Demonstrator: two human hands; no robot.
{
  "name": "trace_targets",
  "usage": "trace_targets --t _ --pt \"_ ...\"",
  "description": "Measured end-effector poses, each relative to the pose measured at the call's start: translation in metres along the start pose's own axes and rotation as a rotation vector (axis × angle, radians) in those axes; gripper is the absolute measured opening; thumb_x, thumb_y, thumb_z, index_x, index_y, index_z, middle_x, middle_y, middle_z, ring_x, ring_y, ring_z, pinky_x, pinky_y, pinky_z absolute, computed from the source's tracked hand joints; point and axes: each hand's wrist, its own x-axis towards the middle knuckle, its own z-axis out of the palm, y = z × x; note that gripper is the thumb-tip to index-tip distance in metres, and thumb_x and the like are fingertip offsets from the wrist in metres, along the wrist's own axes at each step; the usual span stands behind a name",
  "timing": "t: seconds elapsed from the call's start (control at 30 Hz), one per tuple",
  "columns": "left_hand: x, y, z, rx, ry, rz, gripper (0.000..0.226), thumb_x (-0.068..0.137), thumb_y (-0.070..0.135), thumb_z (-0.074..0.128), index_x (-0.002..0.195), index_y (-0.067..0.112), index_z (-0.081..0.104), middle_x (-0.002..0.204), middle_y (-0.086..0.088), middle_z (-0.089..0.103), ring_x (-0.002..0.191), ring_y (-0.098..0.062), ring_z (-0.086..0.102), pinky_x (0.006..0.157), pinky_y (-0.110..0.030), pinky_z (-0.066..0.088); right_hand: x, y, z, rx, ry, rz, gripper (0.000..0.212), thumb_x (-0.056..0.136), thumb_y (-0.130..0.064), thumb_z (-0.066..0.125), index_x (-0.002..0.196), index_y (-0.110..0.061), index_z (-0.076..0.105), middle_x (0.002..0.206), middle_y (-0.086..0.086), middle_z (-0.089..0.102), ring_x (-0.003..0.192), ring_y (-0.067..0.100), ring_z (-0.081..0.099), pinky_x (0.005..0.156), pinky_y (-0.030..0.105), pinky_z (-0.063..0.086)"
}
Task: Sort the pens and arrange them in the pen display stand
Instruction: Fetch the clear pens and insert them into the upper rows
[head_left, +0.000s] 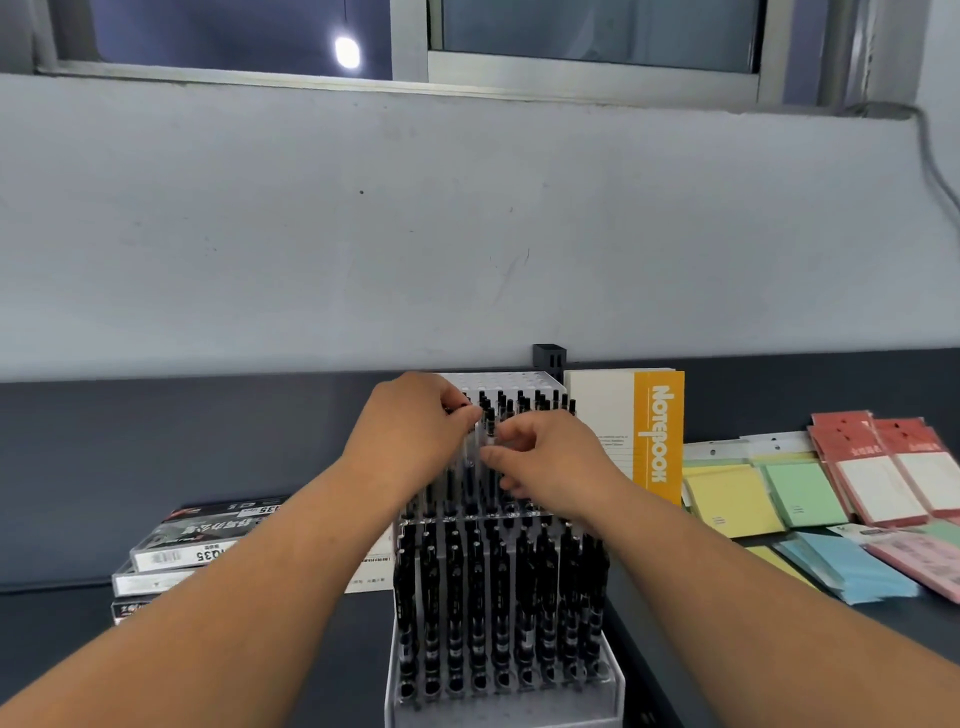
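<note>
Two hands meet over the upper tier of the pen display stand (616, 691), a clear stepped rack standing on the dark table (156, 441) straight ahead of us. The left hand (415, 423) has its fingers curled, and its thumb and forefinger come together at the black top of a clear-barrelled pen (487, 434). The right hand (553, 462) is curled too, its thumb and forefinger closing on the same barrel lower down. That pen stands upright in the back rows, but the knuckles hide its foot, so we cannot tell whether it sits in a hole or is held just above one. The black pens (501, 587) fill the lower front tier in upright rows. The forearms cover the tier's outer edges, and the stand's base is cut off by the bottom of the view. Left of the stand lies a stack of flat pen boxes (192, 545), partly behind the left arm, its print too blurred to read. To the right an upright notebook (657, 436) with an orange spine stands just beside the stand. Beyond it, yellow, green, blue and red sticky note packs (802, 493) run off the right edge. Against the wall, a small black holder (549, 356) peeks out behind the stand.
</note>
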Motion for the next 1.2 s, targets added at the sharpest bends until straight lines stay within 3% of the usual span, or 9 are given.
trace_targets --t 0.1,0.3,0.4,0.53,0.63,0.77,0.9,1.07,1.2 --pt "0.006 0.0 -0.006 -0.04 -0.112 -0.01 0.022 0.09 0.034 0.061 0.083 0.016 0.071 0.066 -0.001 0.072 0.057 -0.011 0.069 0.067 -0.026 0.055 0.002 0.002 -0.001 -0.021 0.041 -0.013 0.025 0.087 -0.032 0.069 0.108 -0.018 0.068 0.087 -0.005 0.069 0.077 0.012 0.07 0.081 0.036 0.059" --pt "0.025 0.006 -0.016 0.001 -0.249 -0.055 0.017 0.092 0.031 0.062 0.086 0.016 0.068 0.058 0.005 0.062 0.048 -0.007 0.059 0.063 -0.022 0.05 0.004 0.002 -0.002 -0.122 0.065 -0.042 0.021 0.088 -0.033 0.068 0.105 -0.02 0.066 0.086 -0.008 0.068 0.075 0.008 0.069 0.076 0.023 0.054" --pt "0.025 0.009 -0.012 0.13 -0.23 0.016 0.02 0.091 0.035 0.061 0.077 0.022 0.066 0.058 0.004 0.065 0.047 -0.004 0.059 0.055 -0.019 0.044 0.004 0.001 -0.002 -0.193 0.073 -0.072 0.023 0.089 -0.035 0.066 0.107 -0.021 0.066 0.091 -0.007 0.07 0.084 0.009 0.066 0.078 0.022 0.049" --pt "0.023 0.008 -0.007 0.24 -0.186 0.077 0.023 0.089 0.041 0.062 0.074 0.026 0.069 0.06 0.003 0.07 0.054 -0.006 0.063 0.068 -0.026 0.053 0.003 0.001 -0.002 -0.257 0.068 -0.108 0.022 0.09 -0.036 0.065 0.107 -0.022 0.066 0.092 -0.007 0.069 0.087 0.009 0.064 0.079 0.023 0.047" --pt "0.022 0.004 -0.008 0.188 -0.195 0.075 0.019 0.09 0.038 0.061 0.08 0.026 0.071 0.057 0.005 0.068 0.049 -0.006 0.062 0.068 -0.026 0.055 0.003 0.001 -0.003 -0.269 0.007 -0.112 0.019 0.09 -0.034 0.065 0.105 -0.023 0.067 0.089 -0.009 0.068 0.086 0.009 0.065 0.082 0.026 0.05" --pt "0.015 -0.003 -0.006 0.043 -0.208 0.083 0.01 0.091 0.037 0.061 0.083 0.035 0.065 0.053 0.008 0.063 0.04 -0.003 0.057 0.054 -0.019 0.045 0.004 -0.001 -0.004 -0.328 0.025 -0.1 0.014 0.09 -0.035 0.064 0.093 -0.022 0.071 0.08 -0.01 0.064 0.081 0.009 0.063 0.079 0.025 0.049" --pt "0.009 -0.009 -0.001 0.004 -0.06 0.057 0.013 0.086 0.041 0.066 0.085 0.028 0.069 0.059 0.009 0.065 0.048 -0.004 0.059 0.064 -0.025 0.052 0.001 -0.004 0.003 -0.353 0.062 -0.11 0.017 0.091 -0.034 0.063 0.084 -0.02 0.07 0.079 -0.007 0.064 0.073 0.007 0.058 0.069 0.022 0.044" --pt "0.007 -0.009 0.002 -0.044 -0.071 0.034 0.014 0.088 0.038 0.065 0.08 0.026 0.068 0.054 0.008 0.065 0.04 -0.003 0.058 0.058 -0.021 0.048 0.002 -0.003 0.003 -0.345 0.072 -0.118 0.014 0.09 -0.035 0.063 0.081 -0.025 0.063 0.073 -0.015 0.054 0.07 0.001 0.051 0.07 0.021 0.04" --pt "0.005 -0.007 0.004 -0.037 -0.03 0.013 0.016 0.088 0.039 0.064 0.078 0.026 0.066 0.056 0.007 0.066 0.046 -0.008 0.063 0.065 -0.028 0.057 -0.002 0.001 0.005 -0.281 0.068 -0.125 0.013 0.089 -0.037 0.066 0.085 -0.025 0.067 0.075 -0.014 0.061 0.072 -0.001 0.056 0.073 0.019 0.045"
